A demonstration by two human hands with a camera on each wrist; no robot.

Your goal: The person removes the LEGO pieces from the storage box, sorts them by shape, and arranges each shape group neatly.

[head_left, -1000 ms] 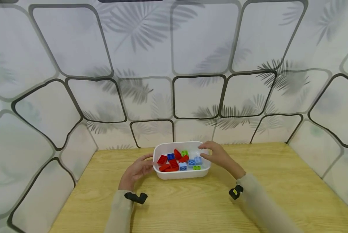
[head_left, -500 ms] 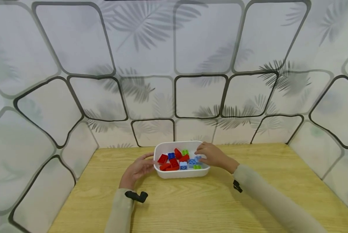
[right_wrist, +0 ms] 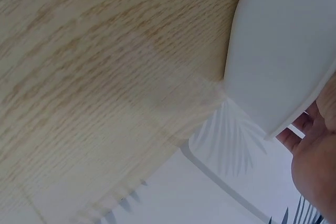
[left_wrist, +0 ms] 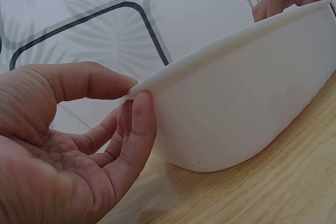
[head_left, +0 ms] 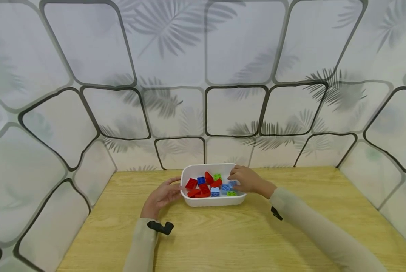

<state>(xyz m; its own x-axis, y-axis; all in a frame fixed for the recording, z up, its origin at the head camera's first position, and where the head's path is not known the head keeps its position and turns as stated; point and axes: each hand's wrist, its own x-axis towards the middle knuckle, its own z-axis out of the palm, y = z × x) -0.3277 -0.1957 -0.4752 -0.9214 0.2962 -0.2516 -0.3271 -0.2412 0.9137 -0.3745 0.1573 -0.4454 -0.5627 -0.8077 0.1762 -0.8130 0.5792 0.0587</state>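
A white plastic bin point(head_left: 214, 202) stands on the table with red, blue, light blue and lime green toy bricks inside. At its left end, my left hand point(head_left: 162, 196) pinches the rim, as the left wrist view shows with thumb and fingertips meeting at the bin's edge point(left_wrist: 173, 72). My right hand point(head_left: 248, 180) reaches over the right end, fingers bent down inside. Between its thumb and fingers sits a light blue brick point(head_left: 232, 183), partly covered. In the right wrist view, the bin's wall point(right_wrist: 283, 45) hides the fingertips of the right hand point(right_wrist: 315, 161).
The wooden table point(head_left: 203, 238) extends in front of the bin and to both sides. Close behind the bin hangs a patterned cloth wall point(head_left: 175, 113), and similar walls flank the table. A dark band point(head_left: 160, 227) circles the left wrist.
My right hand has moved down and left into the bin, its fingers closing around a light blue brick. My left hand keeps its place on the rim.
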